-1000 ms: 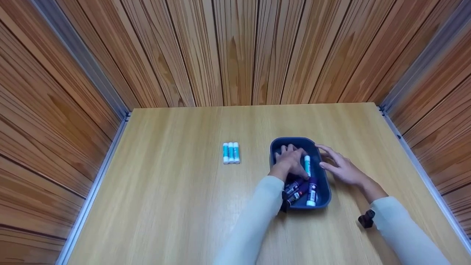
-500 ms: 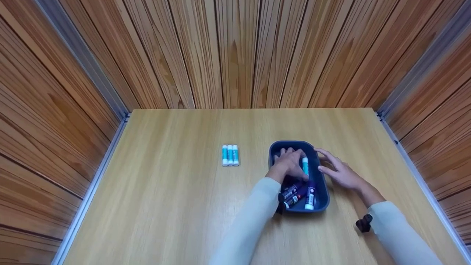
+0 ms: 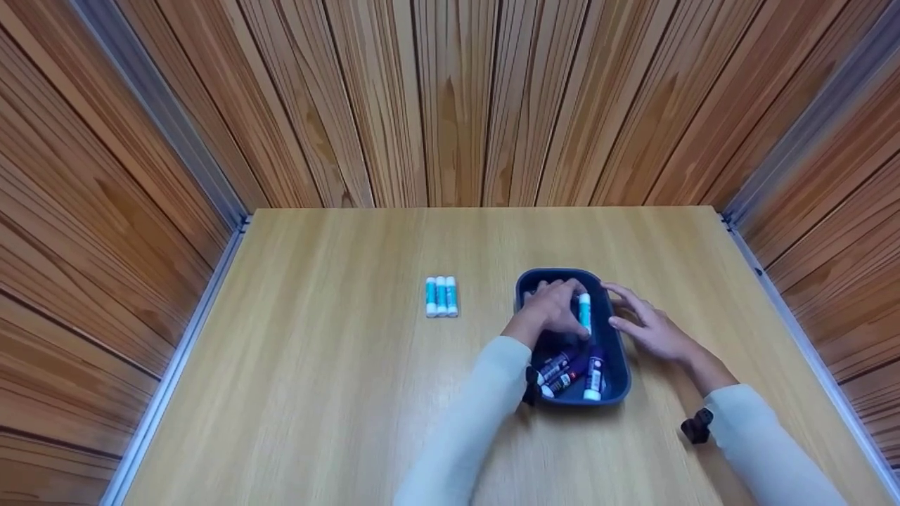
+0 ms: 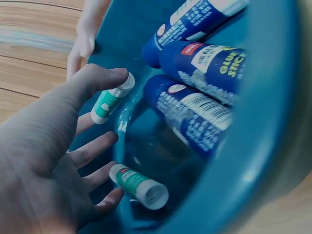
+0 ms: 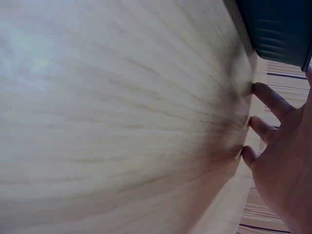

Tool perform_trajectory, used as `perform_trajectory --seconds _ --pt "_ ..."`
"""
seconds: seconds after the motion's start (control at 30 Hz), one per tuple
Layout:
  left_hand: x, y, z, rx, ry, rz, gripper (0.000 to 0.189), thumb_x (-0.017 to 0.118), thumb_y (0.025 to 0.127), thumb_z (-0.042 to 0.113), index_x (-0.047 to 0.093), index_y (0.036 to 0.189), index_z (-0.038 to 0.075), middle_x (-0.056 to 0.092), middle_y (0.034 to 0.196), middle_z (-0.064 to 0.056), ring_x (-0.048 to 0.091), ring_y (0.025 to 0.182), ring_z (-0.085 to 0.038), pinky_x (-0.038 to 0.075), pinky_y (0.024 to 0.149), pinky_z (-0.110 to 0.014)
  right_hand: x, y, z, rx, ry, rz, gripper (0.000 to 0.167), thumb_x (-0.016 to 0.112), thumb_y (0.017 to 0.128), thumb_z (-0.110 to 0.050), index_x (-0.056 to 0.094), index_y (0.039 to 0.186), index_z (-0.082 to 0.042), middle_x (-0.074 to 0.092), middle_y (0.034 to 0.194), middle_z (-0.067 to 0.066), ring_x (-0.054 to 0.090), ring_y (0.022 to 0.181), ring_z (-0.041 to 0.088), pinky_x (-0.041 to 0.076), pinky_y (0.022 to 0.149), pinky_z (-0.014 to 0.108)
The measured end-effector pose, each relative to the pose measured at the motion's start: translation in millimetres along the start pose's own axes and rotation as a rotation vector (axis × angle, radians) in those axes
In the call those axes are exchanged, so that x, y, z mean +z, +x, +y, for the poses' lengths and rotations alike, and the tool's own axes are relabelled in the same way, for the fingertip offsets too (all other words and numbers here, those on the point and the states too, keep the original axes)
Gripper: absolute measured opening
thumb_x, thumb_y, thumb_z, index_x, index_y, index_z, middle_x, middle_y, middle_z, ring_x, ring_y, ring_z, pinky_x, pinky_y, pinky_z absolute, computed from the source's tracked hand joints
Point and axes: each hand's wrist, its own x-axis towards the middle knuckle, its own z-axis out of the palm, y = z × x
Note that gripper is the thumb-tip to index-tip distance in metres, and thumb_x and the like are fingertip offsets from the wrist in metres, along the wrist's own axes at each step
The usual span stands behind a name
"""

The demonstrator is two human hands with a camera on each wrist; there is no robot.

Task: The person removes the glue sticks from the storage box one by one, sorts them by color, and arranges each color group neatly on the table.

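A dark blue tray [image 3: 620, 365] sits right of the table's middle. My left hand [image 3: 562, 301] reaches into its far half. The thumb and forefinger pinch a teal-and-white glue stick [image 3: 584, 313]. In the left wrist view that glue stick [image 4: 111, 98] lies under my thumb, and my left hand [image 4: 105, 122] spreads its other fingers. A second teal stick [image 4: 139, 185] lies by them. Purple glue sticks [image 3: 568, 369] fill the tray's near half and show as purple sticks [image 4: 195, 112] up close. My right hand [image 3: 626, 313] rests open against the tray's right side, fingertips [image 5: 253, 122] on the table.
Three teal glue sticks [image 3: 441, 296] lie side by side on the wooden table [image 3: 316, 386], left of the tray. Wooden slatted walls [image 3: 450, 105] close in the table at the back and both sides. The tray's outer wall [image 5: 278, 29] shows in the right wrist view.
My left hand has curled a little tighter round the teal stick and shifted slightly toward the tray's far end. The right hand has barely moved.
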Motion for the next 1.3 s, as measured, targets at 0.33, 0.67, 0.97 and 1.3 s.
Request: perform_trajectory --seconds 0.33,0.67,0.97,1.3 --pt "-14.2 -3.6 3.5 0.073 -0.039 0.041 0.077 0.093 0.093 0.045 0.055 0.159 0.032 0.058 0.171 0.003 0.045 0.163 -0.027 0.027 0.143 -0.062 -1 -2.4 -2 0.049 -0.024 0.001 0.068 0.052 0.121 -0.035 0.020 0.180 -0.028 0.041 0.176 0.035 0.039 0.162 0.064 0.027 0.125 0.091" --pt "-17.4 -8.7 -3.2 0.101 -0.100 0.021 0.076 0.092 0.093 0.045 0.054 0.159 0.035 0.058 0.169 0.004 0.045 0.162 -0.024 0.029 0.142 -0.063 0 -1.2 -4 0.040 -0.001 -0.003 0.068 0.053 0.120 -0.033 0.020 0.180 -0.027 0.037 0.178 0.034 0.039 0.162 0.064 0.030 0.125 0.089" --pt "-23.7 -17.0 -16.9 0.198 -0.174 0.077 0.079 0.092 0.094 0.042 0.052 0.161 0.033 0.063 0.163 0.004 0.052 0.153 -0.023 0.046 0.132 -0.056 0 -1.2 -3 0.039 -0.013 -0.010 0.068 0.053 0.120 -0.034 0.021 0.180 -0.026 0.039 0.178 0.033 0.039 0.162 0.063 0.030 0.125 0.089" --pt "-34.6 -30.3 -33.9 0.248 -0.212 0.097 0.084 0.092 0.092 0.042 0.049 0.164 0.032 0.059 0.167 0.004 0.048 0.157 -0.023 0.045 0.134 -0.056 1 -0.5 -2 0.037 -0.012 0.001 0.069 0.053 0.120 -0.034 0.021 0.180 -0.025 0.039 0.178 0.033 0.039 0.163 0.064 0.029 0.125 0.088"
